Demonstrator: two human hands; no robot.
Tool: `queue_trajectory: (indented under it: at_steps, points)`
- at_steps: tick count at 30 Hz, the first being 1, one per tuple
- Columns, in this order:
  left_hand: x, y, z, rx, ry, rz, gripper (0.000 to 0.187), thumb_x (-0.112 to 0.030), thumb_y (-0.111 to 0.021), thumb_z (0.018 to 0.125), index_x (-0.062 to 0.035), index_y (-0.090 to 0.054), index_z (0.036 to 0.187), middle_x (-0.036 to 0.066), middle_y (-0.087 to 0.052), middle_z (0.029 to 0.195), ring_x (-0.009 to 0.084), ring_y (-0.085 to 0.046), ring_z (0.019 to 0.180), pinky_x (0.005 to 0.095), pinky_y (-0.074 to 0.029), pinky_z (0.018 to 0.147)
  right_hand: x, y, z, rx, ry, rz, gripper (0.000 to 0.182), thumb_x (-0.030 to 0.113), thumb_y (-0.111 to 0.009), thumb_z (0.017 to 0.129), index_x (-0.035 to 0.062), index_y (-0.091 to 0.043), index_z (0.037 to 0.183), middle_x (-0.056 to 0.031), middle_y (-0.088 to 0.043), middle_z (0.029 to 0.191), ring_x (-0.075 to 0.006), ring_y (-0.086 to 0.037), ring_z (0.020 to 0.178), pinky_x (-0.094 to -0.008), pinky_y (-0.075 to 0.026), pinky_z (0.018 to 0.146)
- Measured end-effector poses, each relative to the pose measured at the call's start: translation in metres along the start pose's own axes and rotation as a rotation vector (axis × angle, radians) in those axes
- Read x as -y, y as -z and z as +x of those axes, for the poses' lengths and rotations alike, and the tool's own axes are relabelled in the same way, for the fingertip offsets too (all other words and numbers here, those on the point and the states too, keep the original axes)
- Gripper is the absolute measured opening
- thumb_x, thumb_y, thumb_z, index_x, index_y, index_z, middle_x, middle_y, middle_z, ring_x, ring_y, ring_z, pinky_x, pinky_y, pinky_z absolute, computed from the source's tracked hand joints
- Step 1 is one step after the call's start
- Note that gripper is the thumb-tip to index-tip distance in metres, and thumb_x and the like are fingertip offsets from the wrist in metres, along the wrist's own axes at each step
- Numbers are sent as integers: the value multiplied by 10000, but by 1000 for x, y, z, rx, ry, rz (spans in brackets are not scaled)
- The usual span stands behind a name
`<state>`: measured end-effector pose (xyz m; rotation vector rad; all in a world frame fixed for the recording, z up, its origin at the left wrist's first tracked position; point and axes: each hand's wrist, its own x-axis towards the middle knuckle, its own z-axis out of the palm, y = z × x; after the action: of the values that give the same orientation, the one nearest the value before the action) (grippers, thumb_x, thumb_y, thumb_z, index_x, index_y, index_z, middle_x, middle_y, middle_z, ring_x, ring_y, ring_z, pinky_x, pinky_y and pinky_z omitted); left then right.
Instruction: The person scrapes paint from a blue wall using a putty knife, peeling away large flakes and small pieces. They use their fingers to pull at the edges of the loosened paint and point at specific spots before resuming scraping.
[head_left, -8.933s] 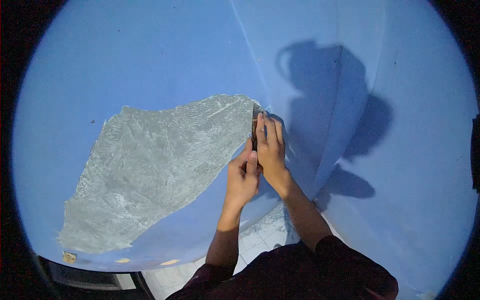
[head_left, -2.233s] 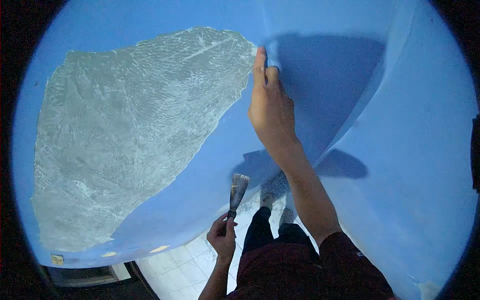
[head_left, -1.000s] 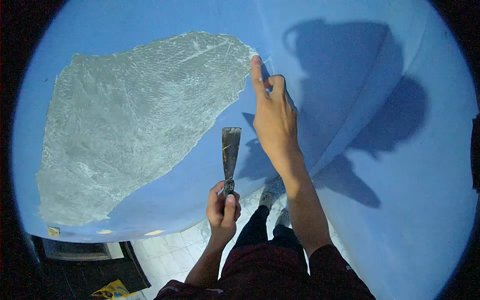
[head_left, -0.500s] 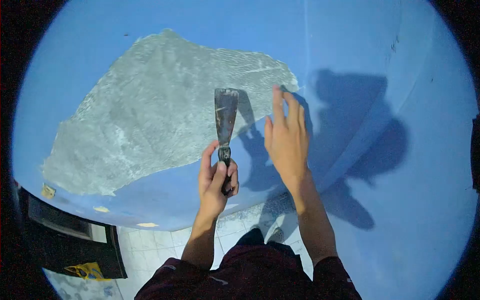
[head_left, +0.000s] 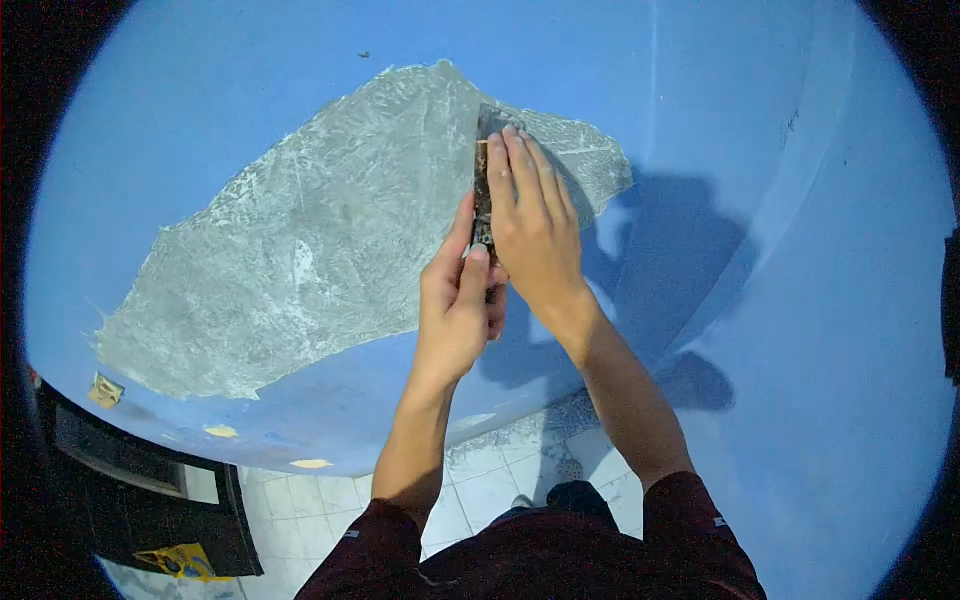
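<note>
A putty knife (head_left: 482,180) with a dark, stained blade points up against a grey plastered patch (head_left: 320,230) on the blue wall (head_left: 250,90). My left hand (head_left: 452,315) is wrapped round its handle, thumb on the near side. Over the blade lies my right hand (head_left: 538,225), fingers straight and close together, covering the blade's right part. Most of the handle is hidden inside my left hand. The patch has a rough, ragged outline and shows paler streaks.
White floor tiles (head_left: 490,495) run along the wall's foot. At lower left are a dark-framed opening (head_left: 120,450), a yellow bag (head_left: 180,562) and a small wall fitting (head_left: 105,391). Pale chipped spots (head_left: 312,464) mark the lower wall.
The putty knife has moved up and right onto the grey patch, in my left hand. My right hand has come left from beside it and now lies flat over the blade.
</note>
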<state>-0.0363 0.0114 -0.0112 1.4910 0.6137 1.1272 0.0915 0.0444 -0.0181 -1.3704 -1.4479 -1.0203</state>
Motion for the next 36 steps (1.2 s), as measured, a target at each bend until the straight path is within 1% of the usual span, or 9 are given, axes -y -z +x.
queue_trajectory:
  at_steps: [8, 14, 16, 19, 24, 26, 29, 32, 36]
  points:
    - [0, -7, 2, 3, -4, -8, 528, -177, -453, 1068, -89, -290, 1563, 15, -557, 781, 48, -416, 467, 223, -312, 363, -7, -13, 6, -46, -1, -13, 478, 89, -567, 861, -103, -527, 1296, -226, -569, 1268, -352, -558, 1214, -403, -494, 1007]
    - [6, -16, 4, -8, -19, -15, 534, -193, -455, 1068, -97, -286, 1565, 8, -544, 779, 51, -424, 475, 220, -324, 365, -18, -8, 11, 13, 51, 4, 490, 90, -562, 847, -115, -535, 1291, -237, -580, 1251, -364, -563, 1211, -403, -503, 991]
    - [6, -27, 2, -78, 21, -108, 522, -97, -395, 1056, -44, -272, 1560, -5, -538, 754, 37, -443, 461, 202, -371, 393, -25, -9, 9, -15, 97, 36, 493, 100, -564, 841, -116, -547, 1283, -236, -586, 1239, -365, -572, 1199, -403, -510, 980]
    - [-1, -24, 1, -82, 32, -38, 539, -171, -447, 1057, -96, -286, 1566, -9, -505, 728, 54, -397, 452, 223, -317, 363, -24, -11, 10, -38, 75, 70, 490, 100, -563, 834, -117, -556, 1274, -233, -593, 1227, -367, -576, 1189, -408, -514, 972]
    - [7, -27, 2, -117, 50, -81, 570, -200, -465, 1056, -67, -256, 1569, -9, -498, 699, 46, -387, 443, 226, -304, 354, -25, -16, 8, -63, 45, 84, 467, 94, -558, 839, -120, -571, 1254, -238, -594, 1232, -375, -571, 1190, -423, -510, 988]
    - [11, -41, 2, -160, 49, -104, 568, -198, -466, 1055, -67, -259, 1568, -9, -499, 699, 48, -386, 442, 226, -305, 354, -32, -14, 10, -90, 94, 142, 391, 15, -568, 852, -86, -602, 1228, -220, -612, 1206, -365, -622, 1122, -420, -535, 935]
    - [8, -39, 3, -190, 44, -150, 567, -192, -474, 1054, -67, -264, 1566, -7, -511, 710, 54, -389, 439, 230, -311, 350, -33, -12, 13, -79, 112, 117, 388, 13, -571, 853, -80, -604, 1228, -213, -619, 1198, -359, -628, 1113, -416, -543, 923]
    - [3, -29, 2, -149, 54, -84, 566, -190, -476, 1055, -67, -265, 1566, -1, -526, 723, 59, -397, 440, 234, -318, 348, -27, -12, 10, -38, 103, 70, 471, 102, -562, 842, -125, -565, 1255, -242, -597, 1234, -363, -584, 1178, -413, -515, 985]
    - [7, -36, 1, -134, 34, -107, 553, -182, -473, 1055, -84, -280, 1564, 5, -535, 732, 63, -404, 440, 237, -322, 344, -32, -11, 10, -60, 107, 68, 473, 98, -568, 839, -120, -561, 1259, -236, -599, 1232, -364, -586, 1178, -412, -517, 982]
